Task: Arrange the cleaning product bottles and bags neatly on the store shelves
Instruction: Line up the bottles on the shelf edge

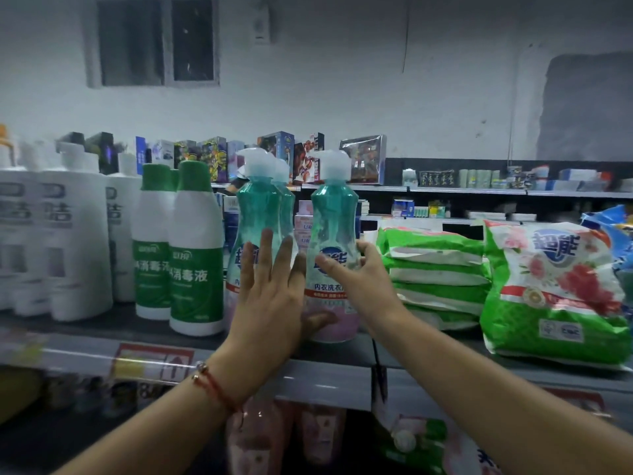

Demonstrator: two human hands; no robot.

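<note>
Two teal pump bottles stand on the top shelf (325, 378). My left hand (270, 303) lies flat with straight fingers against the left teal bottle (257, 207), its thumb reaching to the base of the right one. My right hand (356, 272) curls round the right teal bottle (334, 214) at its label. Left of them stand two green-and-white disinfectant bottles (195, 255) and several large white bottles (75, 241). To the right lies a stack of green detergent bags (435, 269), and a larger green flowered bag (555, 289) leans beside it.
A red price tag (154, 361) hangs on the shelf's front edge. Pink bottles (257, 437) and a green bag (418, 440) sit on the shelf below. A blue bag (613, 221) shows at the far right. Another aisle with boxed goods (363, 159) stands behind.
</note>
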